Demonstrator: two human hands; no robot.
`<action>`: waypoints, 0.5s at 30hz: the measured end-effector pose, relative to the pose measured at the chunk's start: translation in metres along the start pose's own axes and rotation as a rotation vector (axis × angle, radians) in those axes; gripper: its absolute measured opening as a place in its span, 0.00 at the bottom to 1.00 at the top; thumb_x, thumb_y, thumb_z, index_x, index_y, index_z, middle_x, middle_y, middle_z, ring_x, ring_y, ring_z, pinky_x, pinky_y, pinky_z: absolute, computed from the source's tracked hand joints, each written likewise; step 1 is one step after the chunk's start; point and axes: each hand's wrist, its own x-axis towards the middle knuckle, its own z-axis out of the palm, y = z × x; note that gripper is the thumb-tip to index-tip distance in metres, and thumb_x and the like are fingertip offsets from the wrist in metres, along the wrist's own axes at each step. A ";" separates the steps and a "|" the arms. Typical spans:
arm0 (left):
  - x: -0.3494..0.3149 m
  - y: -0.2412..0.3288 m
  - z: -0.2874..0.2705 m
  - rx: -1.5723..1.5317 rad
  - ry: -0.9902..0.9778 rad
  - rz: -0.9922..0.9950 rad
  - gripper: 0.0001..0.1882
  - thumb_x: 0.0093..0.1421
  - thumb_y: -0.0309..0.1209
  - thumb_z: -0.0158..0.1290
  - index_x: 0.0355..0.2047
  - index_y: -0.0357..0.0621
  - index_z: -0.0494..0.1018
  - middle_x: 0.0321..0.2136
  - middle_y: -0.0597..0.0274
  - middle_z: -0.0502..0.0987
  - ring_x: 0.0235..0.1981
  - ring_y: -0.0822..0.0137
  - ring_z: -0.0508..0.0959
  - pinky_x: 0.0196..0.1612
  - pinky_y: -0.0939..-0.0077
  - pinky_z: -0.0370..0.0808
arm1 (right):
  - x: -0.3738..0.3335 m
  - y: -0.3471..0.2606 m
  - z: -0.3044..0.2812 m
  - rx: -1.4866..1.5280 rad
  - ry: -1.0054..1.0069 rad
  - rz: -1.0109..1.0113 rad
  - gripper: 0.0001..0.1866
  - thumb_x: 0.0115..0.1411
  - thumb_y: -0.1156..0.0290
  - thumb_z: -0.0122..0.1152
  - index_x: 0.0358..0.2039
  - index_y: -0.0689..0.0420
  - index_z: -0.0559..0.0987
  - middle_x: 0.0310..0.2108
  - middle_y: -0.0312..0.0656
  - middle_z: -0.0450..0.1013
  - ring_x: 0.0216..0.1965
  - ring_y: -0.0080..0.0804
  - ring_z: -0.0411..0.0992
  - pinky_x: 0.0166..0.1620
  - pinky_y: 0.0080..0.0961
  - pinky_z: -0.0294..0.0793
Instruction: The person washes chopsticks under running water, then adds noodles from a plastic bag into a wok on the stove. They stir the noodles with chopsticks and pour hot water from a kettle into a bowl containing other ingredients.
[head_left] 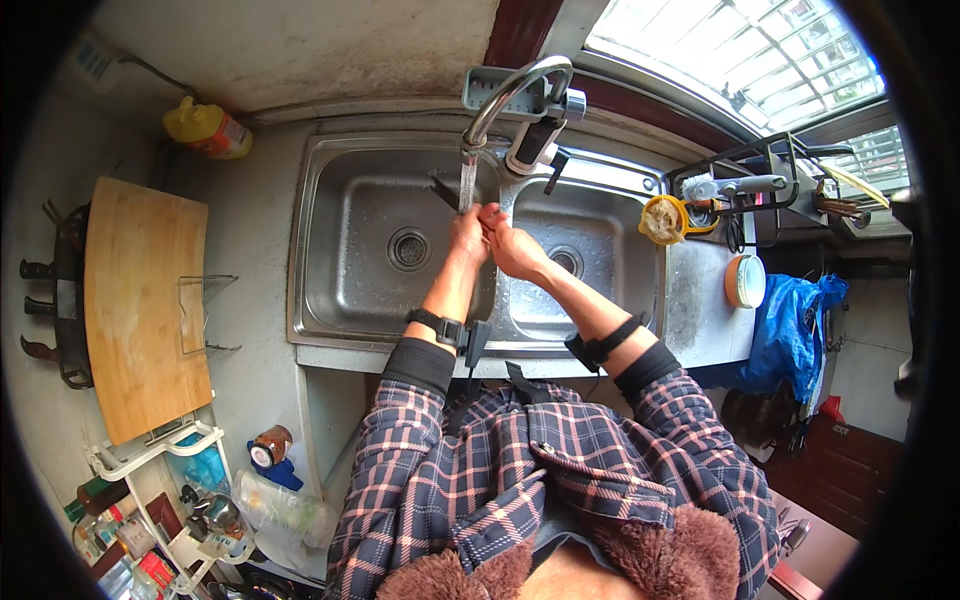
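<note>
Your left hand (468,235) and right hand (515,252) are together, fingers meeting near the divider between the bowls, just under the running water (467,185) that falls from the spout at 12 o'clock. A thin dark tool (445,192) points out from them toward 11 o'clock, its tip end above the left bowl (330,175); which hand carries the grip is hidden by the curled fingers (nor can its kind be made out, so treat it as sharp). For a good rinse, pinch it firmly at the near end with one hand, angle the far end downward so the runoff heads for the left drain (408,248) at about 9 o'clock, and turn it slowly so every side meets the stream. Let your other fingers rub from the grip outward, clear of any edge. The tap lever (557,172), between 1 and 2 o'clock, seems close enough for adjusting any splash.
</note>
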 end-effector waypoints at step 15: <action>-0.022 0.015 0.011 0.002 0.115 0.028 0.20 0.66 0.51 0.37 0.27 0.50 0.63 0.13 0.70 0.65 0.11 0.70 0.64 0.14 0.74 0.60 | -0.024 -0.003 -0.035 1.171 -0.473 0.510 0.18 0.67 0.60 0.37 0.34 0.59 0.72 0.14 0.26 0.54 0.11 0.16 0.48 0.13 0.18 0.45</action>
